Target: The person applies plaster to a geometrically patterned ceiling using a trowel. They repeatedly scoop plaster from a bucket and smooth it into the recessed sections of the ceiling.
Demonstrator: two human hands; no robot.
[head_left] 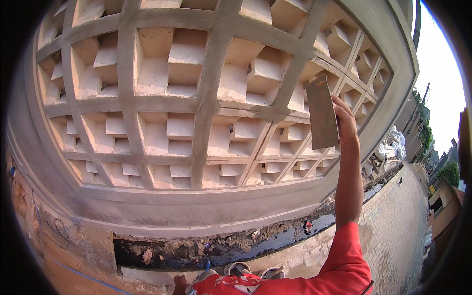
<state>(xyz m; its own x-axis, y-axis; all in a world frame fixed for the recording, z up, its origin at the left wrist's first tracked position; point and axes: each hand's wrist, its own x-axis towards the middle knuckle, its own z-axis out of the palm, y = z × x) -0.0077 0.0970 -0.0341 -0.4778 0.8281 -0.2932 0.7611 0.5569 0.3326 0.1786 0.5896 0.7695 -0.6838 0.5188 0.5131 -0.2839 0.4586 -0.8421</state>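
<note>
Head view: R hand (345, 119) has its grip round a flat rect. trowel (322, 115), up in front of the lattice wall (204, 104). L hand (180, 283) is low nr the red shirt (348, 251); can't tell its grip.

Brown ground (96, 253), blue cord (88, 278) on it

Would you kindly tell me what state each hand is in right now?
Left hand: low at the picture's edge; whether open or closed cannot be told.
Right hand: closed, holding a flat rectangular trowel.
</note>
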